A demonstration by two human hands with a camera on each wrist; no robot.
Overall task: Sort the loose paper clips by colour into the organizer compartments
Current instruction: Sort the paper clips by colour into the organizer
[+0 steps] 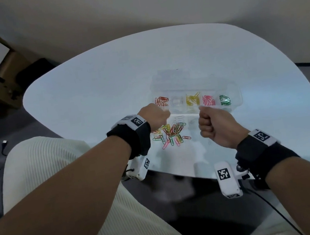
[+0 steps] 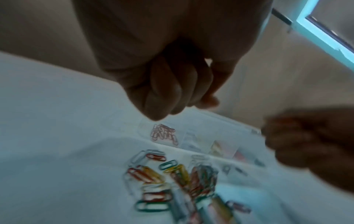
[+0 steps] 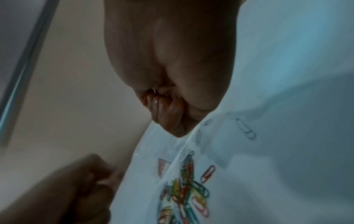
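Note:
A clear organizer point(image 1: 236, 91) lies on the white table, its lid open behind it. From left to right its compartments hold red clips point(image 1: 161, 101), white clips point(image 1: 176, 101), yellow clips point(image 1: 192, 99), pink clips point(image 1: 208, 100) and green clips point(image 1: 225, 100). A mixed pile of loose clips point(image 1: 171, 133) point(image 2: 182, 178) point(image 3: 184, 189) lies in front of it. My left hand point(image 1: 155, 115) point(image 2: 172, 91) hovers over the pile's left side near the red compartment, fingers curled, with no clip visible in it. My right hand point(image 1: 213, 125) point(image 3: 166, 112) is a fist right of the pile. A wire loop point(image 3: 154, 90) shows between its fingers.
The round white table point(image 1: 87, 97) has bare surface to the left and behind the organizer. A few pale clips point(image 3: 247, 128) lie apart to the right of the pile. My lap in pale fabric point(image 1: 44, 172) sits below the table's near edge.

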